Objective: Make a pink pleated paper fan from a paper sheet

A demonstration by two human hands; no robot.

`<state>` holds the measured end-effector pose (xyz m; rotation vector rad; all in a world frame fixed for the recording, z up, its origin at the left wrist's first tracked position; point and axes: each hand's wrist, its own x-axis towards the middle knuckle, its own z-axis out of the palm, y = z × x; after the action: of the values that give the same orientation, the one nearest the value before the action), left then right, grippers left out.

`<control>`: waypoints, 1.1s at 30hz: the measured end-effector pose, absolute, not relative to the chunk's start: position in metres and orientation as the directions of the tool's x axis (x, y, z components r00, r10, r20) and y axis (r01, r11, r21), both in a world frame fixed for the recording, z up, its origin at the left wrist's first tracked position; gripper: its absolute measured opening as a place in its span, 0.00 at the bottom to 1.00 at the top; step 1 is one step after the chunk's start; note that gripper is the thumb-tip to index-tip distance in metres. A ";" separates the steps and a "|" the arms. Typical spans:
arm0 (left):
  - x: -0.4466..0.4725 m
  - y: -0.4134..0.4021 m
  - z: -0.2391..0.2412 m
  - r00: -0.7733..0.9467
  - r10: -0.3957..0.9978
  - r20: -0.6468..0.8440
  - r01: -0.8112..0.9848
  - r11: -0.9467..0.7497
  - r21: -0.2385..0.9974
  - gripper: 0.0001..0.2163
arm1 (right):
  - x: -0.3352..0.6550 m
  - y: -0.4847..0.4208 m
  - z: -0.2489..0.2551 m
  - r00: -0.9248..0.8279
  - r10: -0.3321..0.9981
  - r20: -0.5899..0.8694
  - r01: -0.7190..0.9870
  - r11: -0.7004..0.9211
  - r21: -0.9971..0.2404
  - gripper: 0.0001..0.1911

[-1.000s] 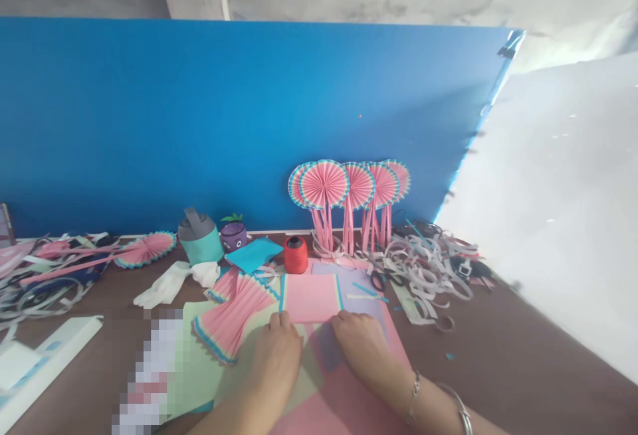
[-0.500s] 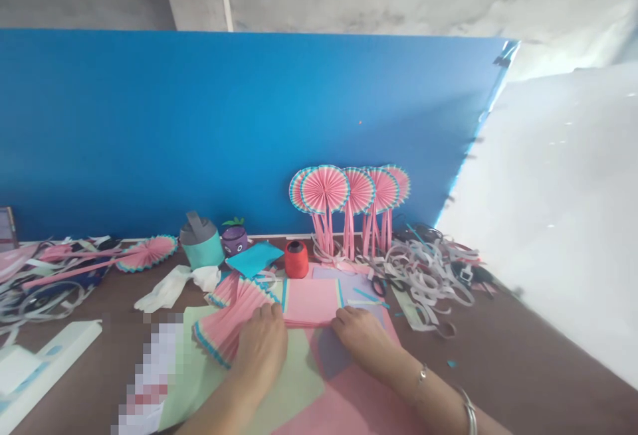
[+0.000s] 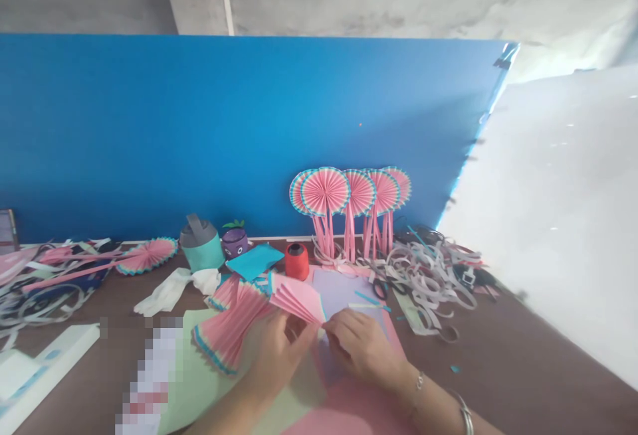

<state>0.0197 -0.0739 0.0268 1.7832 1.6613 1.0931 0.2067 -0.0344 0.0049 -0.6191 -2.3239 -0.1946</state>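
A pleated pink paper sheet (image 3: 295, 297) with a blue edge is lifted and tilted over the brown table (image 3: 503, 368). My left hand (image 3: 273, 359) and my right hand (image 3: 359, 347) pinch its near end between them. Just left of it lies another pleated pink and blue sheet (image 3: 232, 323). Flat sheets lie beneath my hands: light green (image 3: 197, 375), lilac (image 3: 339, 289) and pink (image 3: 349, 408).
Several finished pink paper fans (image 3: 349, 192) lean against the blue board (image 3: 199, 129). A red thread spool (image 3: 296, 261), teal paper (image 3: 254, 260), a teal bottle (image 3: 200, 244), a white glove (image 3: 172, 287) and a heap of paper strips (image 3: 431, 275) crowd the table. A white panel (image 3: 563, 209) stands at the right.
The pink pleated sheet lay flat under both hands; now its pleats are gathered and it is lifted and tilted, with my hands drawn closer together at its near end.
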 end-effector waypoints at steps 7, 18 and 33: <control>0.016 -0.069 0.001 -0.173 0.868 0.466 0.696 -0.227 0.681 0.12 | 0.203 -0.042 0.011 -0.688 0.299 0.662 0.427 0.904 0.036 0.10; 0.005 -0.069 0.013 0.336 0.774 0.536 0.903 -0.426 0.049 0.14 | 0.211 -0.042 0.011 -0.604 0.333 0.724 0.586 0.802 0.120 0.13; -0.002 -0.060 0.008 0.253 0.961 0.116 0.913 -0.276 0.301 0.12 | 0.224 -0.012 0.004 -0.650 0.740 0.174 0.686 0.669 -0.284 0.11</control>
<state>-0.0020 -0.0604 0.0076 2.3443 1.7736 0.4138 0.2243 -0.0117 0.0035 -1.1417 -2.6114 0.2803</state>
